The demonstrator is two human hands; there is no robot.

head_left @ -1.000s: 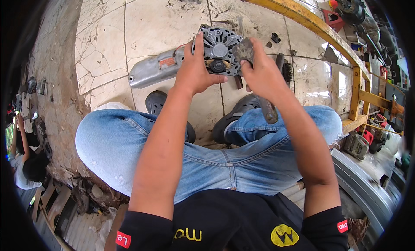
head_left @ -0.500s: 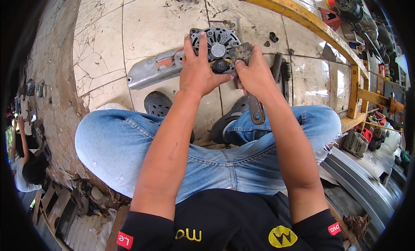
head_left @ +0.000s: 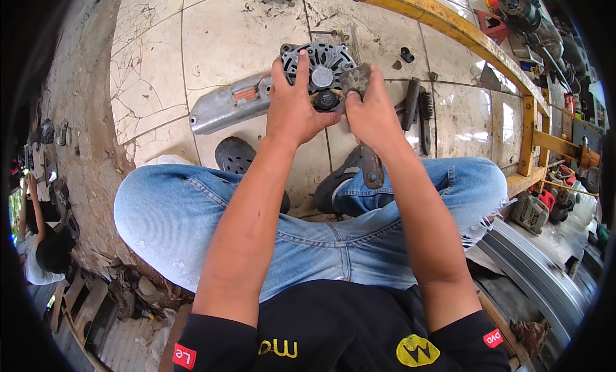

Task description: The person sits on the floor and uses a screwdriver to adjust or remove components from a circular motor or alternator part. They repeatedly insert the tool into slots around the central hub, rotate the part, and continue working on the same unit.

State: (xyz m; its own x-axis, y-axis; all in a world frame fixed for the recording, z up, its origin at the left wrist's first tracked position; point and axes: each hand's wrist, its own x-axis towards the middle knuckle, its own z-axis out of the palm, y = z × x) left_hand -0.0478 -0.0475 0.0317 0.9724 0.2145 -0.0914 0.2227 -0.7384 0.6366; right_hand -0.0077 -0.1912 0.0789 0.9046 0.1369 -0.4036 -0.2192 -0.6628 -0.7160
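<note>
A grey round alternator housing (head_left: 322,61) with a slotted end plate and a black part (head_left: 326,101) rests on the tiles. My left hand (head_left: 295,109) grips its left and lower side, two fingertips over the slotted plate. My right hand (head_left: 375,115) holds a worn, dark metal tool, its broad blackened head (head_left: 354,77) against the housing's right side, its flat handle with a holed end (head_left: 372,173) pointing toward me. A long silver metal cover (head_left: 218,109) with an orange label lies at the left. A wire brush (head_left: 425,118) and a dark bar (head_left: 410,106) lie right of my hand.
A yellow metal frame (head_left: 443,25) borders the tiles (head_left: 147,64) on the right, beyond it containers (head_left: 532,211) and machine parts (head_left: 520,13). Metal channels (head_left: 526,269) lie lower right. Another person (head_left: 42,244) is at the far left. My sandalled feet (head_left: 234,154) are under my forearms.
Over the last second my right hand and the tool shifted left, with the handle swinging leftward. My left hand moved slightly right, and its fingers spread a little over the housing.
</note>
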